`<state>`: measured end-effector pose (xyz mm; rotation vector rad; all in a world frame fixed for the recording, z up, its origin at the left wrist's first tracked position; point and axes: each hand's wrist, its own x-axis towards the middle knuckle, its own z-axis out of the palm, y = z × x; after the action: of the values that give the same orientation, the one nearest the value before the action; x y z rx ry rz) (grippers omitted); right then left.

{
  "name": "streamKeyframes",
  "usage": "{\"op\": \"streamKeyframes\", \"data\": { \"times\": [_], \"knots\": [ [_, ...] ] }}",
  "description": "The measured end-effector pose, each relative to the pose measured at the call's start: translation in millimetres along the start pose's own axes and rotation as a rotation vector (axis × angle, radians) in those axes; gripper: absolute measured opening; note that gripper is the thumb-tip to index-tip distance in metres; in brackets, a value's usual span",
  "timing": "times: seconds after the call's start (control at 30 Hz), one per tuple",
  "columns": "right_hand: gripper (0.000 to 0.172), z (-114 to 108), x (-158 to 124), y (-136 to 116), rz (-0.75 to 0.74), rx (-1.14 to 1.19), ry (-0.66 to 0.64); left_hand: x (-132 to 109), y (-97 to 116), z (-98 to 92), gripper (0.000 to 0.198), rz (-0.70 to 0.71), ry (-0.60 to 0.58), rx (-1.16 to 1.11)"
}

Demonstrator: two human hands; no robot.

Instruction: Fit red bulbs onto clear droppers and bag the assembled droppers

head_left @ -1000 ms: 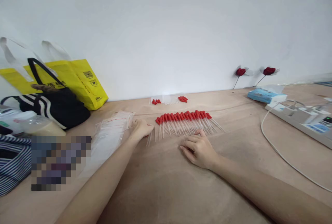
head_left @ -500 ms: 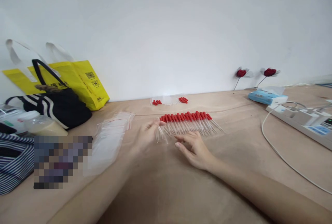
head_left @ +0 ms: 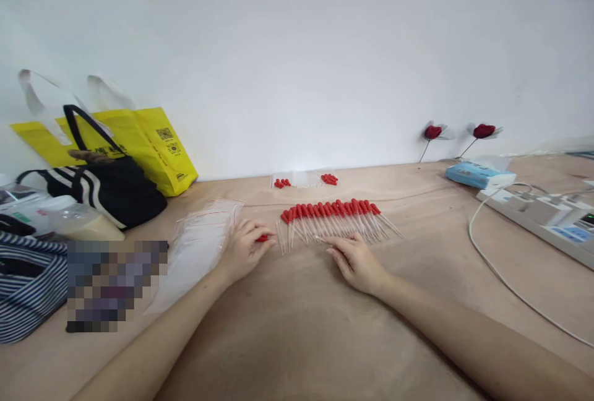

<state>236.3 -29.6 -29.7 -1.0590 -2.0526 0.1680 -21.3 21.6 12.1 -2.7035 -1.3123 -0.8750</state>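
My left hand (head_left: 244, 249) is closed in a curl over a small red rubber bulb (head_left: 262, 238), part of which shows under the fingertips. The palm hides whatever else is there. To its right lies a row of glass droppers with red bulbs (head_left: 334, 208), tips pointing towards me. A bare thin glass tube (head_left: 279, 239) lies at the row's left end. My right hand (head_left: 356, 260) rests in front of the row, thumb and fingers drawn together. A short clear end, seemingly of a glass tube (head_left: 318, 239), sticks out at its fingertips.
Clear zip bags (head_left: 197, 252) lie at left, beside a bottle (head_left: 86, 218), a black bag (head_left: 120, 187) and a yellow bag (head_left: 171, 159). Further back is a clear packet with red bulbs (head_left: 306, 178). A tissue pack (head_left: 477, 172), power strip (head_left: 557, 215) and cable (head_left: 492, 265) sit at right.
My left hand has moved left and nearer from the row's left end, baring the droppers there. My right hand has shifted slightly right, and its fingers have drawn closer together.
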Motion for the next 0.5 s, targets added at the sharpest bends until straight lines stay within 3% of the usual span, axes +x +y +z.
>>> {"op": "streamKeyframes", "data": {
  "times": [0.07, 0.17, 0.33, 0.5],
  "knots": [
    [0.025, -1.1, -0.7, 4.1, -0.026, -0.037, -0.008, -6.7, -22.3, -7.1, 0.017, -0.026, -0.059, 0.062],
    [0.024, -1.6, -1.8, 4.7, -0.057, -0.085, -0.025, -11.6, -36.8, -7.9, 0.016, -0.044, -0.111, 0.118],
    [0.023, -2.6, -2.9, 0.9, -0.110, -0.113, -0.058, -6.4, -35.3, -1.3, 0.014, -0.051, -0.107, 0.208],
    [0.023, -3.4, -1.6, -1.1, -0.109, -0.109, -0.029, -2.9, -24.7, 1.7, 0.012, -0.042, -0.027, 0.200]
  ]
}}
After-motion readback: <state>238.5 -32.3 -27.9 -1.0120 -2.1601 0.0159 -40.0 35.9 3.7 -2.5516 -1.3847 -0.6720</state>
